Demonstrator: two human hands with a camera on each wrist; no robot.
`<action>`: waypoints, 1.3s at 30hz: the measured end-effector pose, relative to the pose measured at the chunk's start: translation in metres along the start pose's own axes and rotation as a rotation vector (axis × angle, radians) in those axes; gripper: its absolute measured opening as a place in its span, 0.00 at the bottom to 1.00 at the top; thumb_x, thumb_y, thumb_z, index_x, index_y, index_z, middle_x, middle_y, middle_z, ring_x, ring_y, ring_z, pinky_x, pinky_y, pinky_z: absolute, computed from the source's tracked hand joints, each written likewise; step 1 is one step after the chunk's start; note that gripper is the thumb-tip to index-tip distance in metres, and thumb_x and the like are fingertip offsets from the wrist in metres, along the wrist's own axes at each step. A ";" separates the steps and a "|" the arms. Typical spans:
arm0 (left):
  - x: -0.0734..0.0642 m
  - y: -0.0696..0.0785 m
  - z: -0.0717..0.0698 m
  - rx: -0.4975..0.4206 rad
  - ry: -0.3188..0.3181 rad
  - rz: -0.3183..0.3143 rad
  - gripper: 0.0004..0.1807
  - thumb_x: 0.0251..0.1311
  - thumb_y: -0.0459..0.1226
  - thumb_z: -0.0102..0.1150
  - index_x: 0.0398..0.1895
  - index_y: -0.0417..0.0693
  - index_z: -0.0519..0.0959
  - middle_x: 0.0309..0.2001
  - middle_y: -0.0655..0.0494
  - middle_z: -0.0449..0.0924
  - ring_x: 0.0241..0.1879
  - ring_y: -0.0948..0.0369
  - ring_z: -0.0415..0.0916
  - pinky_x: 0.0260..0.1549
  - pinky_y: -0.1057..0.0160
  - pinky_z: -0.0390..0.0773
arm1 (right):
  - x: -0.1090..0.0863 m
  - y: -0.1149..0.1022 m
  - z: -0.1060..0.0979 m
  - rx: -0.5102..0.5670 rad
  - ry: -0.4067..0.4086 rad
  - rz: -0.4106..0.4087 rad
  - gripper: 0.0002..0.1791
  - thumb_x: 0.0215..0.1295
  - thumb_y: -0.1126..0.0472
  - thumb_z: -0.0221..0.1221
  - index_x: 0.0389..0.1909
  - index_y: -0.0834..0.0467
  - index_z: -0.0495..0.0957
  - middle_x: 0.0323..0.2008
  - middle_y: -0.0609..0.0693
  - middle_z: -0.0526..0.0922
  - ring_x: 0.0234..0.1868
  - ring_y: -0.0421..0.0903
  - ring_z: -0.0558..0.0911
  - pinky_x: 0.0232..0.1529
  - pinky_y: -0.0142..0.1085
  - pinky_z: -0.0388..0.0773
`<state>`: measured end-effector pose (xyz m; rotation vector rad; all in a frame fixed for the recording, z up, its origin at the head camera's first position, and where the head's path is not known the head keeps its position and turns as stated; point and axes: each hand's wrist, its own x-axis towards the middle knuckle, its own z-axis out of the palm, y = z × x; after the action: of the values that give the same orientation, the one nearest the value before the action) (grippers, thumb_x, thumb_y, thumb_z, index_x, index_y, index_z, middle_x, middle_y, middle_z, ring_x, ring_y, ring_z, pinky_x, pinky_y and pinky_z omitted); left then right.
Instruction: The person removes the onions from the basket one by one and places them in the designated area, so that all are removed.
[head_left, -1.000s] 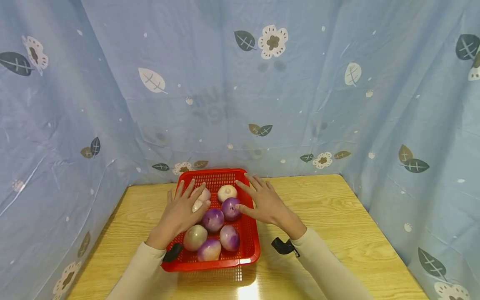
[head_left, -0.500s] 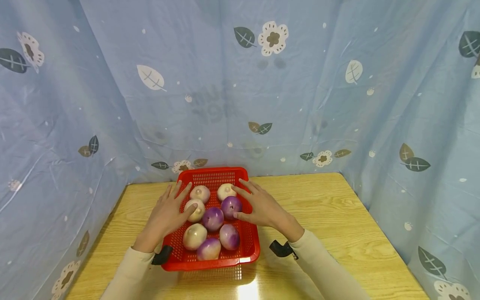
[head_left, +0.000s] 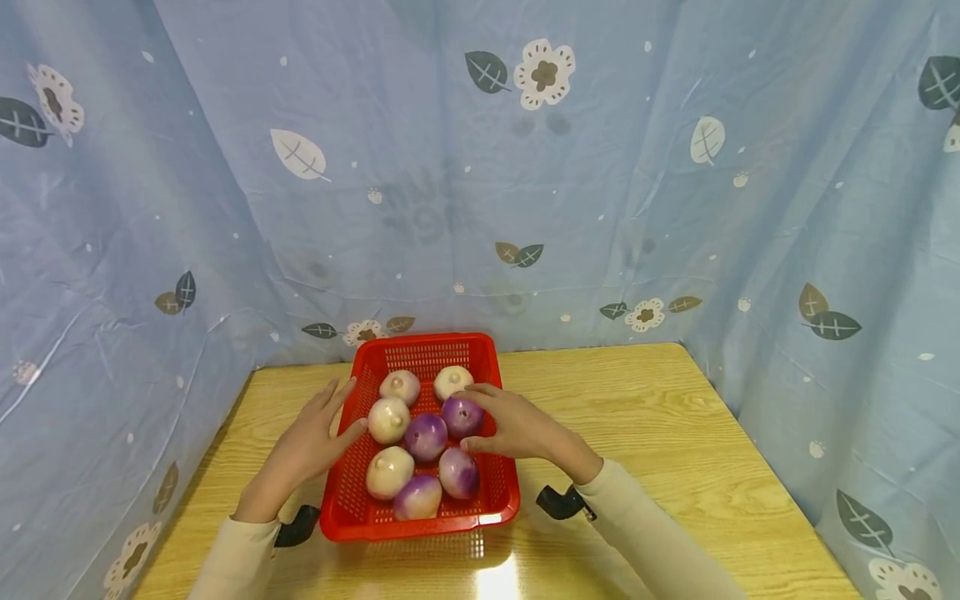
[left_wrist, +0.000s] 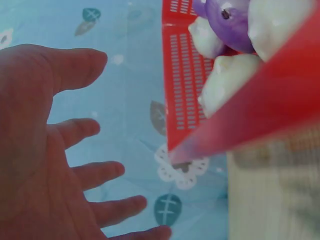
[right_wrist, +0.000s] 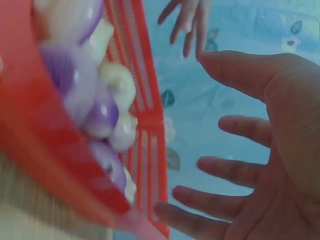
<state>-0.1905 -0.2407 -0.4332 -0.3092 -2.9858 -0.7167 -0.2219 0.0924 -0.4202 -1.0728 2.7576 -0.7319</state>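
Cloth point(head_left: 97, 317) with leaf prints hung at ten o'clock. Next, the left hand point(head_left: 300, 446), spread wide and holding nothing, hovered at nine o'clock of the red basket point(head_left: 420, 528), which stood on the wooden table point(head_left: 630, 408) with eight purple and whitish onions point(head_left: 426, 438) inside. At three o'clock the right hand point(head_left: 521, 429), also wide and gripping nothing, hung over the basket's rim.

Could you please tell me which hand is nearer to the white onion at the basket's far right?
The right hand. It hovers over the right side of the basket, close to the white onion; the left hand is farther off, by the left rim.
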 end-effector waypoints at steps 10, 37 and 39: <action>-0.008 -0.025 0.013 -0.157 0.012 -0.021 0.43 0.66 0.53 0.57 0.77 0.44 0.53 0.74 0.31 0.51 0.70 0.31 0.54 0.62 0.29 0.60 | 0.005 -0.008 0.008 0.082 -0.096 0.037 0.32 0.59 0.46 0.67 0.64 0.48 0.71 0.59 0.44 0.78 0.61 0.45 0.77 0.63 0.44 0.75; -0.018 -0.052 0.040 -0.980 -0.291 -0.223 0.47 0.65 0.30 0.55 0.80 0.50 0.39 0.77 0.33 0.41 0.54 0.41 0.80 0.41 0.48 0.85 | 0.024 -0.018 0.026 0.099 -0.346 0.174 0.36 0.53 0.51 0.72 0.65 0.47 0.73 0.60 0.51 0.78 0.58 0.49 0.77 0.59 0.38 0.75; -0.019 -0.054 0.040 -0.992 -0.302 -0.213 0.47 0.65 0.30 0.55 0.80 0.50 0.38 0.77 0.32 0.40 0.55 0.41 0.79 0.42 0.47 0.84 | 0.025 -0.018 0.027 0.081 -0.369 0.169 0.37 0.53 0.52 0.72 0.66 0.46 0.72 0.61 0.52 0.77 0.58 0.47 0.76 0.58 0.37 0.75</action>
<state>-0.1837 -0.2729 -0.4948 -0.1237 -2.6449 -2.3138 -0.2224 0.0533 -0.4335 -0.8468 2.4439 -0.5537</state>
